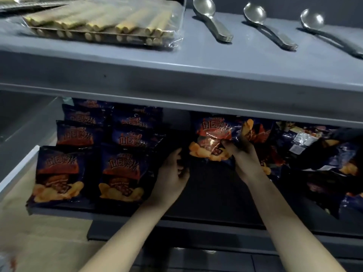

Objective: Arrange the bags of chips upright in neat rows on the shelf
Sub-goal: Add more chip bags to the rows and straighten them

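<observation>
Dim overall; lower shelf (212,195) in deep shadow; glare on spoons (203,6); soft focus; wide-angle bending at edges

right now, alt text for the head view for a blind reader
The right hand grips a dark blue and orange chip bag at a grey shelf unit, the left hand open beside it. Neat rows of matching bags stand left of it, a jumbled pile right. Metal spoons and a clear pack of wafer rolls sit above.
</observation>
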`<state>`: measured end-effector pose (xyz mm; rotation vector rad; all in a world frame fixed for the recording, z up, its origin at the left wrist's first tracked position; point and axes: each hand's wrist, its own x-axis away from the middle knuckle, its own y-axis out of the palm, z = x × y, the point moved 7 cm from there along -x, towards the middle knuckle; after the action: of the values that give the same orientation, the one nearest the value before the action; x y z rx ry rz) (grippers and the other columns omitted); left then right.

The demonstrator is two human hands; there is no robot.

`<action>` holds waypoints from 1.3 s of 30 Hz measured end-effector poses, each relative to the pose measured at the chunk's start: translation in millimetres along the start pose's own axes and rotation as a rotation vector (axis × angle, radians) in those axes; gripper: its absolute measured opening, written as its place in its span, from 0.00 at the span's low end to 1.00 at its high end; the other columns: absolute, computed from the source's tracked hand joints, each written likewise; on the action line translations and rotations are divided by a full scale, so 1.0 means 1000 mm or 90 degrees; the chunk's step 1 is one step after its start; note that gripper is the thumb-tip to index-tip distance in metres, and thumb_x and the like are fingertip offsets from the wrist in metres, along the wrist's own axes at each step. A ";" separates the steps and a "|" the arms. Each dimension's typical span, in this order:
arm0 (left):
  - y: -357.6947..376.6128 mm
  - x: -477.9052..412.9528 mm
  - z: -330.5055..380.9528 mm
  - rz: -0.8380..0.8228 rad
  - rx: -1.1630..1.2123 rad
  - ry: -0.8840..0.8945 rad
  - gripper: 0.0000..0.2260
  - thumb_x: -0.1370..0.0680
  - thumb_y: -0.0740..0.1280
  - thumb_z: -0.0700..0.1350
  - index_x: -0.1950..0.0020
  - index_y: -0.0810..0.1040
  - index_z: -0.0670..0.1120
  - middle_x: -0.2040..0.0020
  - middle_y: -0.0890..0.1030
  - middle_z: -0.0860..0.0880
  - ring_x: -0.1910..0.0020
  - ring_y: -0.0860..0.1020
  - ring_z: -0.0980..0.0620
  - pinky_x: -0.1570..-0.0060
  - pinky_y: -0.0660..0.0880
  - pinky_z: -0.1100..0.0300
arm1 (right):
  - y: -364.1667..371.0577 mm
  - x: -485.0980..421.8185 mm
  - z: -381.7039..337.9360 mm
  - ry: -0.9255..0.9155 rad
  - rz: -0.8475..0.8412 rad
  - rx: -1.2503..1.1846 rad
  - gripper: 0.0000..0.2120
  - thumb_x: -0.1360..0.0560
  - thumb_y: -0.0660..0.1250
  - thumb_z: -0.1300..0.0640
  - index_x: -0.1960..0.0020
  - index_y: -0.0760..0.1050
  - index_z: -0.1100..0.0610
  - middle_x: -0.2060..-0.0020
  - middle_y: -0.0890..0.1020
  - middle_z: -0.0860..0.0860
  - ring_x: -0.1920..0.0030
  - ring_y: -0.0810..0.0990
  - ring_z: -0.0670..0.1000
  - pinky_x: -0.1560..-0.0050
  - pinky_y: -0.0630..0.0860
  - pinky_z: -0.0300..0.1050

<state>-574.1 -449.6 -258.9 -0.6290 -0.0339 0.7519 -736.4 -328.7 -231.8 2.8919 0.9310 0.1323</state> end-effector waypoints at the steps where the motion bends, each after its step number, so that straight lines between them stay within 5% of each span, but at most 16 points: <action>1: 0.006 0.004 -0.001 -0.010 -0.092 0.029 0.26 0.23 0.65 0.43 0.27 0.61 0.47 0.35 0.71 0.49 0.45 0.76 0.54 0.49 0.72 0.69 | 0.000 -0.007 0.001 -0.006 0.007 0.021 0.14 0.24 0.66 0.65 0.41 0.75 0.54 0.47 0.83 0.51 0.46 0.82 0.50 0.47 0.77 0.45; 3: 0.016 0.013 -0.004 -0.044 -0.235 0.060 0.23 0.22 0.61 0.46 0.28 0.64 0.45 0.32 0.69 0.45 0.40 0.75 0.48 0.47 0.73 0.61 | 0.007 -0.023 0.005 -0.012 0.017 0.064 0.16 0.24 0.66 0.65 0.37 0.74 0.57 0.44 0.81 0.54 0.43 0.80 0.52 0.41 0.76 0.51; 7: 0.026 0.025 -0.005 -0.120 -0.337 0.116 0.20 0.25 0.54 0.52 0.43 0.79 0.44 0.41 0.78 0.43 0.46 0.79 0.44 0.55 0.79 0.56 | 0.027 -0.050 0.021 -0.002 0.029 0.126 0.19 0.25 0.68 0.64 0.35 0.71 0.60 0.42 0.80 0.55 0.41 0.79 0.54 0.37 0.74 0.54; 11: 0.033 0.036 -0.014 -0.214 -0.398 0.109 0.29 0.25 0.43 0.56 0.35 0.74 0.45 0.31 0.70 0.45 0.34 0.70 0.42 0.41 0.72 0.52 | 0.051 -0.064 0.042 0.034 0.082 0.212 0.14 0.26 0.68 0.61 0.40 0.75 0.57 0.46 0.81 0.54 0.46 0.80 0.53 0.41 0.76 0.53; 17: 0.039 0.040 -0.023 -0.269 -0.443 0.096 0.21 0.27 0.52 0.52 0.49 0.83 0.49 0.48 0.82 0.48 0.51 0.82 0.47 0.59 0.79 0.58 | 0.070 -0.075 0.047 0.038 0.162 0.289 0.13 0.25 0.65 0.59 0.42 0.75 0.59 0.49 0.81 0.57 0.47 0.80 0.57 0.44 0.77 0.52; 21: 0.047 0.042 -0.026 -0.258 -0.477 0.102 0.17 0.28 0.57 0.53 0.50 0.83 0.51 0.49 0.83 0.47 0.52 0.82 0.44 0.61 0.81 0.56 | 0.073 -0.073 0.049 0.034 0.218 0.327 0.15 0.24 0.63 0.60 0.37 0.71 0.62 0.43 0.79 0.58 0.42 0.78 0.57 0.49 0.71 0.40; 24: 0.045 0.041 -0.023 -0.210 -0.469 0.122 0.16 0.31 0.72 0.53 0.45 0.82 0.49 0.44 0.81 0.45 0.46 0.80 0.41 0.54 0.80 0.53 | 0.076 -0.070 0.051 0.018 0.243 0.296 0.17 0.24 0.64 0.62 0.37 0.68 0.62 0.41 0.78 0.58 0.40 0.76 0.56 0.50 0.66 0.37; 30: 0.050 0.038 -0.029 -0.213 -0.456 0.108 0.21 0.35 0.77 0.52 0.45 0.81 0.48 0.44 0.81 0.43 0.46 0.80 0.40 0.57 0.80 0.50 | 0.074 -0.066 0.048 0.017 0.237 0.284 0.22 0.25 0.67 0.60 0.34 0.66 0.60 0.38 0.76 0.56 0.37 0.74 0.55 0.46 0.67 0.37; 32: 0.050 0.038 -0.025 -0.215 -0.419 0.120 0.22 0.29 0.73 0.50 0.37 0.76 0.46 0.36 0.75 0.41 0.38 0.73 0.37 0.48 0.77 0.46 | 0.067 -0.063 0.044 -0.006 0.247 0.290 0.25 0.26 0.69 0.60 0.32 0.65 0.59 0.37 0.75 0.55 0.36 0.73 0.53 0.45 0.65 0.34; 34: 0.054 0.038 -0.026 -0.253 -0.458 0.122 0.22 0.20 0.58 0.47 0.26 0.60 0.46 0.26 0.58 0.41 0.27 0.56 0.37 0.33 0.64 0.44 | 0.060 -0.059 0.039 -0.037 0.253 0.316 0.25 0.26 0.68 0.60 0.31 0.65 0.60 0.38 0.76 0.55 0.37 0.74 0.53 0.48 0.64 0.30; 36: 0.051 0.036 -0.022 -0.260 -0.485 0.103 0.23 0.18 0.54 0.46 0.24 0.53 0.47 0.24 0.53 0.42 0.26 0.51 0.39 0.31 0.59 0.45 | 0.052 -0.055 0.035 -0.066 0.258 0.316 0.23 0.26 0.66 0.63 0.32 0.66 0.60 0.41 0.77 0.53 0.40 0.76 0.51 0.49 0.65 0.29; 39: 0.042 0.030 -0.006 -0.166 -0.450 0.165 0.25 0.26 0.69 0.47 0.30 0.68 0.47 0.31 0.69 0.42 0.33 0.68 0.41 0.40 0.71 0.50 | 0.037 -0.039 0.028 -0.107 0.260 0.259 0.21 0.26 0.64 0.66 0.34 0.67 0.59 0.43 0.74 0.51 0.44 0.74 0.48 0.48 0.70 0.31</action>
<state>-576.7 -409.6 -292.6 -1.3627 -0.1447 0.3868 -743.7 -382.9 -256.9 3.3605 0.3621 -0.3021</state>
